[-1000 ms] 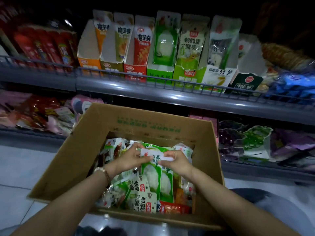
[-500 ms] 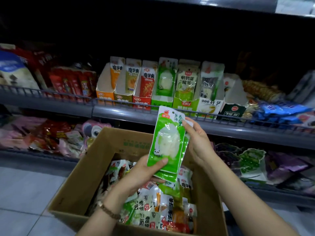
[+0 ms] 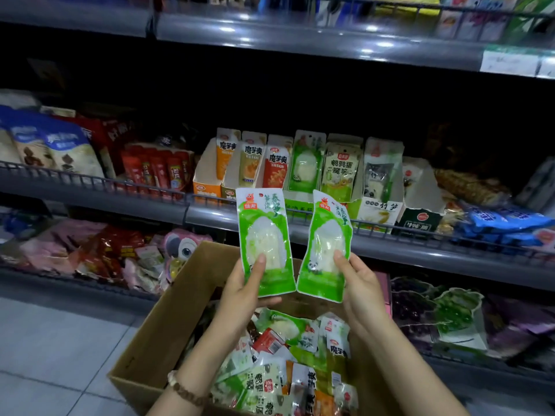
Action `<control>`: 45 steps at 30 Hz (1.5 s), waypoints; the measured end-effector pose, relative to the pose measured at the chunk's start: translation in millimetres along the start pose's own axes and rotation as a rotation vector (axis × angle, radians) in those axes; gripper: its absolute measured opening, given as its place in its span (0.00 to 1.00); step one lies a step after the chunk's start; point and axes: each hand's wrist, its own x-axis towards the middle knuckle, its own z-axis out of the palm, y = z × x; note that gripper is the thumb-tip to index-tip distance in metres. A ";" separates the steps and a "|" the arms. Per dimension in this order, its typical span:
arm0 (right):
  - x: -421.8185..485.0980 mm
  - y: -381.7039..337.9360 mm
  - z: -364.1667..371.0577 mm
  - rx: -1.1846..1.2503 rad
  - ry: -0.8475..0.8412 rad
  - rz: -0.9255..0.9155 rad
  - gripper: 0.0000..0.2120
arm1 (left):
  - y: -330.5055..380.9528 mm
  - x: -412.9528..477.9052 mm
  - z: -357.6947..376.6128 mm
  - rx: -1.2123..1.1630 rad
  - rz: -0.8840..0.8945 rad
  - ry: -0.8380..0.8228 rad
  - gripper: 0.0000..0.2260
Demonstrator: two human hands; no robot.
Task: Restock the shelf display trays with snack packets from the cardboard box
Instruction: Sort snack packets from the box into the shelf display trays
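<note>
Green packets, stacked as one pile half a second before, had now been split. The left hand (image 3: pixel 240 295) gripped the left packet (image 3: pixel 264 235) and the right hand (image 3: pixel 360 289) gripped the right packet (image 3: pixel 327 247). Both stood upright, side by side above the cardboard box (image 3: pixel 156 340), hiding part of the shelf edge (image 3: pixel 207 216). Behind, the display trays (image 3: pixel 205 172) stood in a row, and the green tray (image 3: pixel 297 204) held a matching packet (image 3: pixel 306 165). Mixed snack packets (image 3: pixel 270 382) filled the box.

Two hands: left hand (image 3: pixel 243 292), right hand (image 3: pixel 360 292). Two green packets held (one per hand): left packet (image 3: pixel 264 235), right packet (image 3: pixel 327 244). One cardboard box (image 3: pixel 168 325); its loose packets overlap and cannot be counted. Seven display trays (image 3: pixel 378 211) on the middle shelf (image 3: pixel 420 253). One bracelet (image 3: pixel 183 391).
</note>
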 end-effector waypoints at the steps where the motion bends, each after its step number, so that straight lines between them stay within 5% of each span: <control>1: 0.1 -1.2 2.6 -0.007 -0.033 -0.007 0.10 | 2.0 -0.2 0.5 0.009 -0.010 -0.019 0.18; 10: 2.8 2.0 40.8 -0.106 -0.096 -0.058 0.08 | -1.3 6.7 19.5 0.137 -0.012 -0.194 0.13; 15: 39.6 -44.6 34.4 -0.222 -0.212 -0.094 0.24 | 1.1 30.0 5.6 0.130 -0.064 -0.225 0.17; 22: 104.5 -121.4 39.6 -0.635 -0.470 0.013 0.16 | 27.9 82.8 4.7 0.167 -0.158 -0.472 0.15; 26: 136.6 -143.4 46.6 -0.697 -0.454 -0.073 0.13 | 42.2 119.0 18.4 0.213 -0.142 -0.539 0.12; 28: 150.4 -155.0 51.0 -0.734 -0.381 -0.189 0.14 | 48.9 138.5 26.9 0.255 -0.059 -0.517 0.12; 34: 195.8 -181.1 67.2 -0.784 -0.218 -0.427 0.14 | 41.8 211.3 27.2 0.439 0.256 -0.085 0.16; 39: 241.8 -190.3 77.9 -0.885 -0.099 -0.426 0.28 | 29.9 251.5 26.6 0.680 0.297 -0.133 0.22; 45: 283.8 -183.0 96.2 -1.001 -0.175 -0.423 0.25 | 15.9 280.1 24.1 0.737 0.228 -0.248 0.27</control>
